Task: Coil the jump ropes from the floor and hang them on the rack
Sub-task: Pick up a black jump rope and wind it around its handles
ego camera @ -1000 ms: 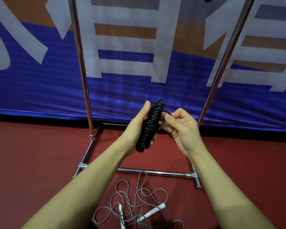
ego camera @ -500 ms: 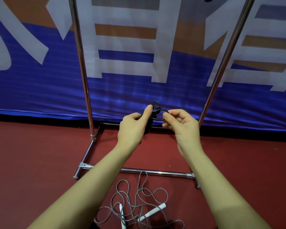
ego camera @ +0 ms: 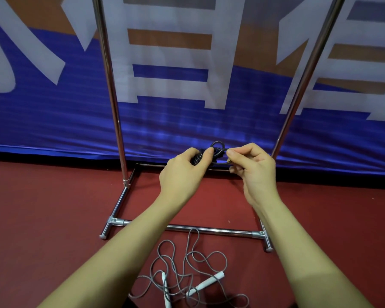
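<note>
Large white characters on the blue and orange-brown banner [ego camera: 53, 121], cropped at the frame's top and not readable as whole words. No brand or label legible on either rope.

Black jump rope [ego camera: 216, 152], wound into a tight glossy bundle, held up in the air between both hands, in front of the banner's lower edge and between the rack's two uprights. Left hand [ego camera: 182, 174] curled round the bundle, thumb pressed along its top. Right hand [ego camera: 253, 167] pinching a loose loop of the same black cord between thumb and bent fingers, just right of the bundle. One small loop sticking up above the thumbs.

Grey jump rope [ego camera: 187, 270] with two white handles, lying uncoiled in loose overlapping loops on the dark red floor [ego camera: 42, 218], near and between the forearms; one strand reaching up to touch or cross the rack's near base bar.

Chrome rack [ego camera: 111, 85]: two shiny uprights rising out of frame, the right one leaning in this wide view, joined low down by a near crossbar and side feet on the floor. Far base bar partly hidden behind the hands.
</note>
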The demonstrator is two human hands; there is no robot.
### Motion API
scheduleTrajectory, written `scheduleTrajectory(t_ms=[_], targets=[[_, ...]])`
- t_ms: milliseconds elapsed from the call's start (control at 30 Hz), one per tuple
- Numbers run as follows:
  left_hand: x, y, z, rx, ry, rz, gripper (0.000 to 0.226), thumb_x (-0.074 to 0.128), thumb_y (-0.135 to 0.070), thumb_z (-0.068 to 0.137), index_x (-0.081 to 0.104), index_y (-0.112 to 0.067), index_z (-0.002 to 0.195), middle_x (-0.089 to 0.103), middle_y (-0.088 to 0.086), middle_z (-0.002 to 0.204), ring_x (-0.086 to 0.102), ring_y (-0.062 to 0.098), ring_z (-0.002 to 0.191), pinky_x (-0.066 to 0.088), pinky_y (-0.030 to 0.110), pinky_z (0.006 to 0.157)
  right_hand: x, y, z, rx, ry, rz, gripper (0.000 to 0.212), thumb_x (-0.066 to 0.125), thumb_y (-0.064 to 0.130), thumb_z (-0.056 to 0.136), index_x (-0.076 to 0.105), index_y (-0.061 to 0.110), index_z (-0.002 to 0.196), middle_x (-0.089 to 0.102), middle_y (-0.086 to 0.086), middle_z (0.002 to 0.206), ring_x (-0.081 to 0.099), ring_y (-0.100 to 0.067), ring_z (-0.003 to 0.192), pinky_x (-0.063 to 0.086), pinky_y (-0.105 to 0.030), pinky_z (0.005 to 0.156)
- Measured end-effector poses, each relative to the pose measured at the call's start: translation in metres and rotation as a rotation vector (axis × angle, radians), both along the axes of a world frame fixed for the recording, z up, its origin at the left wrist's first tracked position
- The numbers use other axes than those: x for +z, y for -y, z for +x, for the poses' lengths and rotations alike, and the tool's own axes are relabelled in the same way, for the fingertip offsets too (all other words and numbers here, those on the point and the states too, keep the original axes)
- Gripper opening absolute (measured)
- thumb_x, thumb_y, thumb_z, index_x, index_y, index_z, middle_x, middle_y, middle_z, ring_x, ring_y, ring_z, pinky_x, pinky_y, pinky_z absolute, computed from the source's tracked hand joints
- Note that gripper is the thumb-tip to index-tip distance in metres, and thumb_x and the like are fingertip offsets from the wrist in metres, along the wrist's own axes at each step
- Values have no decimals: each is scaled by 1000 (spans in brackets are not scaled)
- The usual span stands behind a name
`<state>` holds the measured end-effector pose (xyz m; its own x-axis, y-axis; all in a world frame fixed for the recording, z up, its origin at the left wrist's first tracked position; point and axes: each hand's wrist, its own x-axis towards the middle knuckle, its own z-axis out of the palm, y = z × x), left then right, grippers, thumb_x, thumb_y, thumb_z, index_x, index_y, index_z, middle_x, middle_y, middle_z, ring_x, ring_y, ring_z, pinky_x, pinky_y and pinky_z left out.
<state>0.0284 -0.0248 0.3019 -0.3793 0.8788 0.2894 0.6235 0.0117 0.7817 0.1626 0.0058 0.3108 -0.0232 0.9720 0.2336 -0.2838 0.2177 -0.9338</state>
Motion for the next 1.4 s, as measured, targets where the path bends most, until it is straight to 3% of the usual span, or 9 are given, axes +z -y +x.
scheduleTrajectory(t_ms=[333, 533, 667, 733, 800, 1067, 1167, 1300, 1400], targets=[[2, -1, 1, 51, -116, -24, 42, 37, -59, 93, 45, -24, 72, 55, -3, 64, 55, 23, 76, 33, 31, 62, -4, 7, -7, -12, 26, 42, 21, 61, -3, 87, 58, 10, 71, 52, 4, 53, 39, -6, 46, 44, -22, 46], [2, -4, 7, -53, 87, -64, 45, 44, -61, 89, 51, -20, 69, 59, -4, 59, 58, 26, 71, 44, 35, 68, -1, 4, -7, -124, 44, 68, 15, 59, 3, 90, 63, 13, 79, 56, 13, 52, 46, -1, 47, 45, -20, 51], [0, -4, 6, -159, 152, -41, 57, 43, -66, 84, 55, -13, 68, 64, 3, 59, 63, 29, 67, 46, 37, 63, 0, 4, -6, -115, 43, 110, 16, 60, 5, 90, 62, 15, 78, 63, 11, 62, 58, -5, 63, 52, -25, 64], [0, -4, 6, -202, 212, -31, 59, 43, -65, 85, 57, -9, 72, 60, 2, 55, 58, 26, 54, 41, 34, 54, 0, 5, -6, -106, 44, 137, 15, 59, 5, 91, 61, 15, 80, 66, 8, 70, 62, -11, 72, 54, -30, 74], [0, -3, 6, -227, 246, -34, 55, 45, -59, 91, 57, -9, 72, 58, -3, 51, 48, 17, 41, 36, 29, 50, 0, 5, -7, -74, 8, 120, 16, 56, 5, 93, 58, 15, 80, 68, 6, 70, 64, -9, 71, 54, -27, 72], [4, -2, 3, -395, 389, -51, 61, 44, -58, 91, 60, 1, 93, 63, 12, 65, 57, 17, 52, 49, 34, 59, 1, 7, -4, 62, -98, 47, 16, 50, 3, 95, 53, 12, 83, 70, -4, 79, 66, -19, 78, 50, -45, 86], [8, 1, -2, -481, 504, -76, 53, 42, -45, 97, 64, 3, 89, 59, 9, 62, 56, 19, 51, 47, 24, 52, 3, 8, -6, 100, -124, 58, 15, 49, 2, 95, 53, 11, 83, 70, -1, 78, 66, -15, 75, 51, -41, 84], [10, 4, -4, -537, 603, -85, 48, 45, -44, 95, 69, -3, 99, 64, 12, 71, 66, 28, 59, 50, 26, 55, 4, 10, -10, 115, -146, 56, 15, 48, 2, 95, 52, 11, 84, 71, -1, 78, 66, -15, 73, 54, -31, 74], [12, 7, 1, -564, 714, -95, 43, 47, -40, 96, 69, -3, 99, 68, 13, 73, 59, 25, 48, 48, 26, 47, 6, 10, -10, 124, -178, 15, 16, 47, 3, 96, 50, 10, 82, 67, -8, 76, 62, -20, 64, 46, -27, 49]])
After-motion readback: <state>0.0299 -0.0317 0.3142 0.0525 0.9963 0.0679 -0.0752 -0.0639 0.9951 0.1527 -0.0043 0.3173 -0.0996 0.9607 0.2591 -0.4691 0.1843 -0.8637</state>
